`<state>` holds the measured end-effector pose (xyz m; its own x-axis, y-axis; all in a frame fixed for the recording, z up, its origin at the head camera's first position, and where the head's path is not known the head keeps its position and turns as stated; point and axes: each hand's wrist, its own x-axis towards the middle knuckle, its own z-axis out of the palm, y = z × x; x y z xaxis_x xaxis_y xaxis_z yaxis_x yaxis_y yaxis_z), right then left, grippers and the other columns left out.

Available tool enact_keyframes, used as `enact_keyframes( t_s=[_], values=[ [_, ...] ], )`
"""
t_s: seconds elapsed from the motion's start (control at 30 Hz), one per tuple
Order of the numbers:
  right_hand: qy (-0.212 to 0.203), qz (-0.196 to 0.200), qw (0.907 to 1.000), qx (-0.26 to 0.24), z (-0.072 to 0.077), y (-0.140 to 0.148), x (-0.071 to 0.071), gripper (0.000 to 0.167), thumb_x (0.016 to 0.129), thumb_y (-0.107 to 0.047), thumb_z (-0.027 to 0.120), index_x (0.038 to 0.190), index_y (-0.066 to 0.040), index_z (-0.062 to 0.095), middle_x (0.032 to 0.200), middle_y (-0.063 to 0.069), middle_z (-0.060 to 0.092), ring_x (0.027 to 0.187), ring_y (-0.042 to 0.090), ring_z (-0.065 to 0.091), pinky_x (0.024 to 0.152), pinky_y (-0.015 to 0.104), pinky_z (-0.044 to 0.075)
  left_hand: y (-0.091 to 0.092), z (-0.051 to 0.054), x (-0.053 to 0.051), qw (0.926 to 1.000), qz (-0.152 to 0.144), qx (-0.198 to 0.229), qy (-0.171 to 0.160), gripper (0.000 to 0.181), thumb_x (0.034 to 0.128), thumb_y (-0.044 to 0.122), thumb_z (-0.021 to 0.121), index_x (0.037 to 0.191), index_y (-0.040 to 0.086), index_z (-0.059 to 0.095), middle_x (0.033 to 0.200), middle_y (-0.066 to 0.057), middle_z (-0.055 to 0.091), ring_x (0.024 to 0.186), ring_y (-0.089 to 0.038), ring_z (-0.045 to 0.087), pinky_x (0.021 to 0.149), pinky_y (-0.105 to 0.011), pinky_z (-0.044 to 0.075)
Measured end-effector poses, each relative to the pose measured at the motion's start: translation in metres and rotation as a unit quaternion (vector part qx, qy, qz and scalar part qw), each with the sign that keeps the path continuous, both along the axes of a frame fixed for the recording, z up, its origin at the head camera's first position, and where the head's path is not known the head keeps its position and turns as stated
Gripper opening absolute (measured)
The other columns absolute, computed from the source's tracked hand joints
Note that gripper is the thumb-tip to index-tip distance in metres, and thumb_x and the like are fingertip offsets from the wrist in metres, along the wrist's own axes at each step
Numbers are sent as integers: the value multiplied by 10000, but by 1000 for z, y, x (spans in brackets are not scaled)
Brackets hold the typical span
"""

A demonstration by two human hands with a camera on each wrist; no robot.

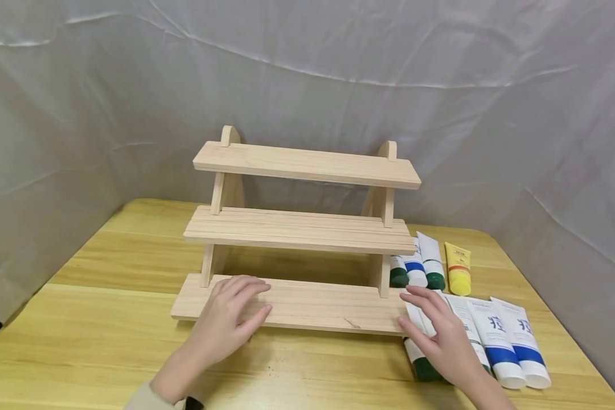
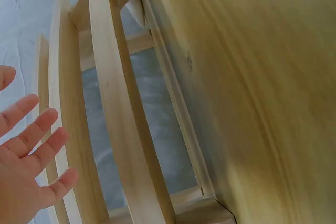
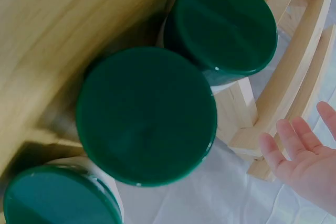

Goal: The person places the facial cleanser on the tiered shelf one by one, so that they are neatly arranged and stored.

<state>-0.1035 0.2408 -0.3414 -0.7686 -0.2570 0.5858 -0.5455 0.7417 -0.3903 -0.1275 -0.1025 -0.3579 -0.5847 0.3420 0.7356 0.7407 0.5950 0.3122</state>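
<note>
A light wooden three-tier display shelf (image 1: pixel 307 228) stands upright on the table. My left hand (image 1: pixel 230 319) hovers at the left part of its bottom board, fingers relaxed and spread, holding nothing; the left wrist view shows the same hand (image 2: pixel 31 156) with fingers apart. Near the right end of that board is my right hand (image 1: pixel 441 336), above several white squeeze tubes (image 1: pixel 497 336), also holding nothing. Its loosely spread fingers show in the right wrist view, where the hand (image 3: pixel 310 166) is beyond green tube caps (image 3: pixel 147 116). Whether either hand touches the board I cannot tell.
Behind the front tubes, more white tubes (image 1: pixel 430 256) lie partly hidden by the shelf's right side. A yellow tube (image 1: pixel 459 267) lies beside them. The wooden table (image 1: pixel 107 307) ends at a grey cloth backdrop (image 1: pixel 307 62).
</note>
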Motion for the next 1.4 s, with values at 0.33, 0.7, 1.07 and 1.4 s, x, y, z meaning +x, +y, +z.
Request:
enact_keyframes(
  t_s=[0.33, 0.7, 1.07, 1.4],
  values=[
    [15, -42, 10000, -13, 2, 6, 2, 370, 738, -15, 708, 1091, -49, 605, 1152, 45, 532, 1027, 217, 486, 873, 44, 274, -10, -2, -3, 9996, -46, 259, 134, 225, 774, 167, 642, 962, 44, 647, 984, -41, 621, 937, -201, 546, 857, -415, 378],
    [-49, -210, 9998, 6, 1, 16, 2, 340, 736, -18, 708, 1060, -50, 609, 1084, 43, 562, 1025, 109, 475, 873, 34, 265, -28, -2, -3, 9992, 141, 331, 156, 181, 741, 85, 653, 915, 39, 657, 946, -37, 632, 894, -195, 569, 789, -401, 433],
    [-139, -459, 9988, 42, 2, 26, 4, 308, 752, -39, 701, 1046, -45, 610, 1067, 62, 574, 1025, 68, 452, 860, 12, 238, -47, -5, -6, 9938, 366, 548, -900, 182, 746, 19, 682, 926, 38, 667, 961, -13, 633, 929, -203, 562, 797, -400, 441],
    [-421, -830, 9954, 213, 2, 37, 9, 277, 781, -98, 689, 1045, -60, 615, 1066, 57, 575, 1008, 124, 461, 851, 41, 281, -72, -5, -8, 9861, 519, 651, -1440, 143, 781, 25, 660, 923, 28, 672, 974, -89, 630, 917, -263, 570, 631, -292, 517]
  ],
)
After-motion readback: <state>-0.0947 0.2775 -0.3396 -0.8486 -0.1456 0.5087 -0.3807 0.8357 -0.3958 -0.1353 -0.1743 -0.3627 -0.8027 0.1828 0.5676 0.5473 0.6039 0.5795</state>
